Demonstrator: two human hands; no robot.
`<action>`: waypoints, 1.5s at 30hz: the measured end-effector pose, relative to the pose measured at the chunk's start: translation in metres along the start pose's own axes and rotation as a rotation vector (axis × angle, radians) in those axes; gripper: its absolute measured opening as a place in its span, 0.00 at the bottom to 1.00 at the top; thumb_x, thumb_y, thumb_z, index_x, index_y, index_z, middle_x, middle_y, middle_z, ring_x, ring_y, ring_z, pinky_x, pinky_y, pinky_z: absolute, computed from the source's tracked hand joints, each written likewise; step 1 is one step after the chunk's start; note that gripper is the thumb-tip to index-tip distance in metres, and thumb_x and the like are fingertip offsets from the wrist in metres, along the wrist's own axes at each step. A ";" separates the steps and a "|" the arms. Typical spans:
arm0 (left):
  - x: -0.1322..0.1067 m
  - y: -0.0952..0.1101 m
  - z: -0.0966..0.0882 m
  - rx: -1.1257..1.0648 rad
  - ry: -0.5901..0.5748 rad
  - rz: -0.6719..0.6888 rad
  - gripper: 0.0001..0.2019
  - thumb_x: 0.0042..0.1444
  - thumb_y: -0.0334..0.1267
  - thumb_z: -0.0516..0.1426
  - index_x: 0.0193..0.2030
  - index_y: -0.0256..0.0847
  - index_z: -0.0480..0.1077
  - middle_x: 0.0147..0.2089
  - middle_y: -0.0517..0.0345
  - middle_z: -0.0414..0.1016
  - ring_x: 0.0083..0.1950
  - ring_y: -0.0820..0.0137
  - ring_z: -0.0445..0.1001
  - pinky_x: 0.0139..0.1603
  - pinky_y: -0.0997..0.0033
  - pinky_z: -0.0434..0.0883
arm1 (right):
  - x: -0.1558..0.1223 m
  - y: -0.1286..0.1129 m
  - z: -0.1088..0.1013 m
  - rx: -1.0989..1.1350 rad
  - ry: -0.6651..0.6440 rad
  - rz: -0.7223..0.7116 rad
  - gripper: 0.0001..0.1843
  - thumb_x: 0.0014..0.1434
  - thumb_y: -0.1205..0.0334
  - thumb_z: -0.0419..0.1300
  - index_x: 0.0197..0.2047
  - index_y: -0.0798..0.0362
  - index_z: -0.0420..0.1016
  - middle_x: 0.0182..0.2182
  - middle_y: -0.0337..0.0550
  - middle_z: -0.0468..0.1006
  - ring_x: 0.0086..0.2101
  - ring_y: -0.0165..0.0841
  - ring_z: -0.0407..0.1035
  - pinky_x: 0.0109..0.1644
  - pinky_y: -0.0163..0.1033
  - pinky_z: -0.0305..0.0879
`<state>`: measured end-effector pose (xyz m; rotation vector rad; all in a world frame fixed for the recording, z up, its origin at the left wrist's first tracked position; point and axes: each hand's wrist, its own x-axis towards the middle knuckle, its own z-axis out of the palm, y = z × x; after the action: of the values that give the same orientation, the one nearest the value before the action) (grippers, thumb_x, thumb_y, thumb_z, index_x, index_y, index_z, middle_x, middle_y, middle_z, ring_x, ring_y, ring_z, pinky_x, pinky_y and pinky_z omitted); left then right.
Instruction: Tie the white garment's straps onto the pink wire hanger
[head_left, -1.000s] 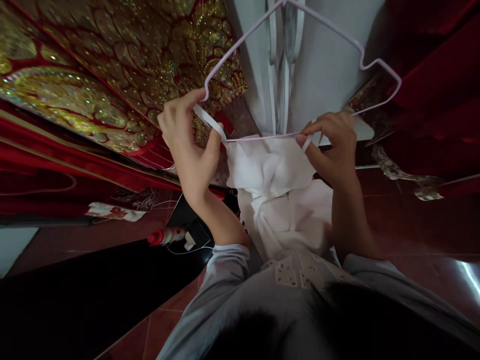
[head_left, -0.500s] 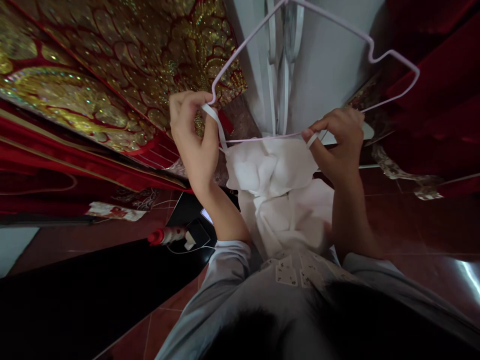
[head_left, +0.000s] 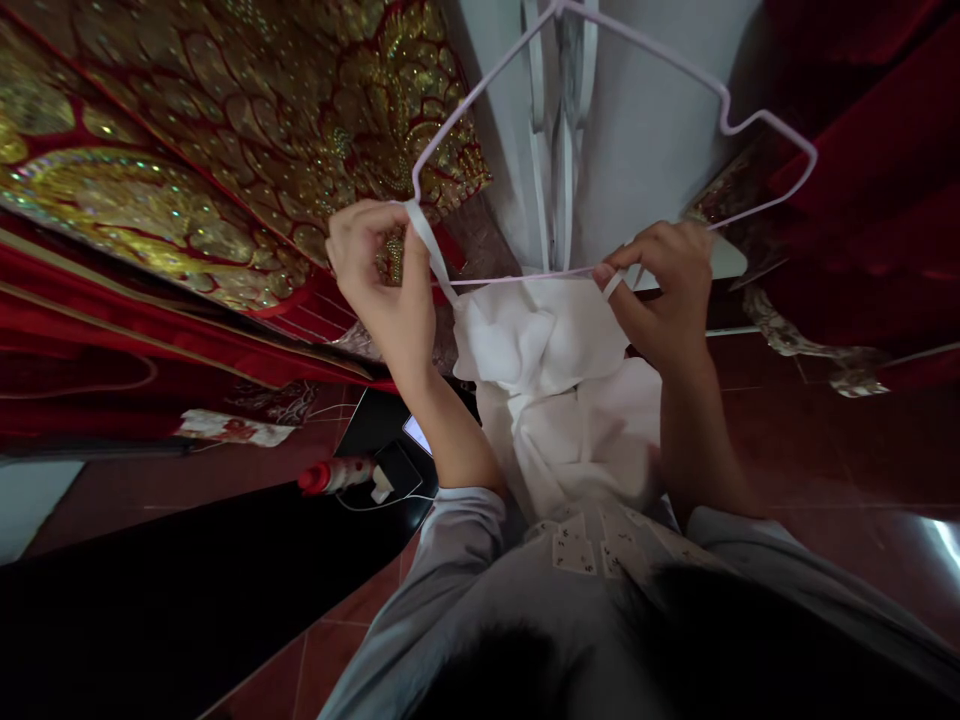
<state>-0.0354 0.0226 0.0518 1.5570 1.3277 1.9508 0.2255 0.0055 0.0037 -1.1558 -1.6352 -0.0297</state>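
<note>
A pale pink clothes hanger (head_left: pixel 649 42) spans the space in front of me, its lower bar running between my hands. White fabric, apparently a garment (head_left: pixel 540 335), hangs below that bar toward my lap. My left hand (head_left: pixel 386 270) pinches a thin white strap (head_left: pixel 429 240) beside the hanger's left corner. On the other side, my right hand (head_left: pixel 664 285) is closed around the bar, with another white strap (head_left: pixel 615 283) at its thumb and fingertips. The hanger's right corner sticks out beyond that hand.
Gold-sequined red garments (head_left: pixel 172 210) hang at the left, and dark red cloth (head_left: pixel 877 190) at the right. Behind the hanger is a grey-white surface with white straps (head_left: pixel 566 190). A red-capped bottle (head_left: pixel 334 475) and a phone (head_left: pixel 415 432) lie on a black surface.
Both hands and the hanger have shifted slightly to the left. The left strap now shows more fully, stretched from the fingertips down to the garment.
</note>
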 end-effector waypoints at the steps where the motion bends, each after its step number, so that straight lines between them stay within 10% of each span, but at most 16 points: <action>1: -0.003 0.001 0.000 0.043 -0.012 0.071 0.06 0.64 0.39 0.70 0.41 0.46 0.79 0.53 0.54 0.76 0.71 0.54 0.69 0.80 0.47 0.59 | -0.001 -0.001 0.001 -0.002 -0.008 0.004 0.25 0.67 0.34 0.59 0.31 0.45 0.73 0.30 0.41 0.77 0.36 0.41 0.71 0.52 0.60 0.68; 6: -0.020 -0.015 0.009 -0.055 0.268 0.270 0.16 0.60 0.45 0.73 0.52 0.53 0.76 0.74 0.59 0.66 0.84 0.52 0.53 0.81 0.47 0.61 | -0.007 -0.003 0.007 0.030 -0.061 0.014 0.18 0.69 0.40 0.61 0.33 0.43 0.75 0.35 0.42 0.81 0.41 0.42 0.74 0.56 0.59 0.69; 9: -0.028 -0.033 0.019 -0.241 0.456 0.220 0.28 0.63 0.45 0.71 0.65 0.59 0.65 0.77 0.59 0.63 0.80 0.58 0.61 0.77 0.52 0.67 | -0.008 -0.002 0.007 0.070 -0.110 0.006 0.15 0.68 0.43 0.62 0.35 0.42 0.76 0.39 0.42 0.83 0.44 0.43 0.75 0.58 0.59 0.70; 17: -0.043 -0.027 0.037 -0.422 0.229 -0.196 0.05 0.74 0.41 0.55 0.48 0.46 0.71 0.35 0.59 0.74 0.39 0.68 0.80 0.49 0.66 0.79 | 0.000 0.003 -0.011 0.188 -0.178 0.007 0.08 0.68 0.47 0.64 0.41 0.39 0.80 0.46 0.41 0.86 0.51 0.47 0.78 0.64 0.63 0.68; 24: -0.041 -0.022 0.035 -0.458 0.188 -0.255 0.06 0.74 0.37 0.54 0.42 0.46 0.69 0.33 0.58 0.73 0.35 0.67 0.79 0.44 0.66 0.78 | 0.011 0.043 -0.021 0.312 0.501 0.020 0.13 0.64 0.48 0.72 0.48 0.43 0.85 0.45 0.48 0.83 0.49 0.47 0.79 0.57 0.55 0.73; 28: -0.039 -0.025 0.034 -0.468 0.216 -0.254 0.06 0.73 0.39 0.56 0.41 0.46 0.68 0.29 0.62 0.69 0.31 0.68 0.75 0.40 0.67 0.76 | 0.019 0.072 -0.029 0.351 0.646 0.024 0.19 0.60 0.42 0.74 0.49 0.43 0.85 0.44 0.43 0.79 0.48 0.41 0.79 0.58 0.51 0.73; 32: -0.035 -0.026 0.035 -0.512 0.251 -0.235 0.06 0.72 0.36 0.55 0.40 0.46 0.67 0.26 0.64 0.67 0.27 0.70 0.72 0.35 0.70 0.72 | 0.028 0.071 -0.035 0.328 0.483 0.073 0.25 0.54 0.35 0.74 0.43 0.45 0.82 0.37 0.43 0.78 0.37 0.38 0.76 0.47 0.49 0.73; 38: -0.035 -0.023 0.038 -0.446 0.308 -0.180 0.07 0.73 0.37 0.54 0.40 0.46 0.65 0.25 0.65 0.65 0.26 0.70 0.69 0.34 0.70 0.70 | 0.045 0.031 -0.044 0.239 0.135 0.126 0.18 0.49 0.67 0.71 0.45 0.48 0.82 0.38 0.43 0.82 0.32 0.32 0.71 0.35 0.42 0.56; 45: -0.035 -0.022 0.041 -0.483 0.314 -0.220 0.10 0.75 0.31 0.49 0.40 0.45 0.65 0.23 0.67 0.64 0.24 0.71 0.68 0.32 0.72 0.67 | 0.061 0.019 -0.051 0.196 0.084 0.102 0.30 0.41 0.82 0.70 0.46 0.48 0.81 0.41 0.36 0.81 0.27 0.24 0.64 0.30 0.40 0.52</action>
<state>0.0070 0.0276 0.0122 0.8725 0.9727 2.2160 0.2789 0.0274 0.0617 -1.0716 -1.4683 0.1427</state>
